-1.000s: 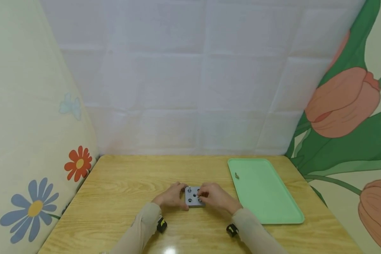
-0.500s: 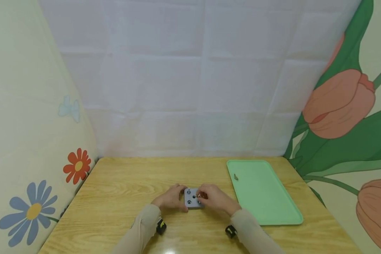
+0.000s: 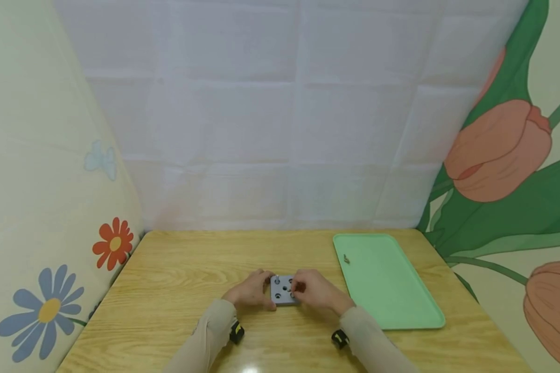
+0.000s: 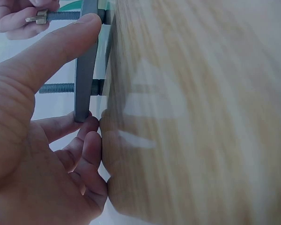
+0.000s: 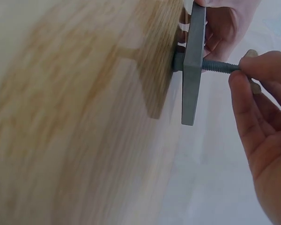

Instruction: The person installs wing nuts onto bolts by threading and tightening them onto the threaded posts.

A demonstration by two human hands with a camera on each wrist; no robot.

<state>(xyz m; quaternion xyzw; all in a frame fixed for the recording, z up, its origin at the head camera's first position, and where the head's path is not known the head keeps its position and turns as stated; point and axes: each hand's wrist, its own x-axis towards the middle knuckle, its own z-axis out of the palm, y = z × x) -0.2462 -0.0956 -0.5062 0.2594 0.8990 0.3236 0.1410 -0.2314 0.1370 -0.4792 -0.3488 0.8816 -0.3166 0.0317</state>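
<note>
A square grey plate (image 3: 285,298) with several holes stands a little above the table on bolt heads. My left hand (image 3: 252,291) grips its left side, with thumb and fingers at opposite edges. At its right side, my right hand (image 3: 318,291) pinches a brass-coloured wing nut (image 4: 41,18) between thumb and fingertips. That nut sits at the free end of a threaded bolt (image 5: 219,66), which sticks up through the plate. Another bolt (image 4: 56,87) rises bare through the plate in the left wrist view. My right fingers partly cover the wing nut in the right wrist view.
On the wooden table (image 3: 205,248), a light green tray (image 3: 387,280) lies to the right, close to my right forearm. One small brass-coloured piece (image 3: 347,259) rests near its left rim. A white cloth (image 3: 261,114) hangs behind the table's far edge.
The fingers of my right hand have shifted slightly around the wing nut. My left hand and the plate keep their places.
</note>
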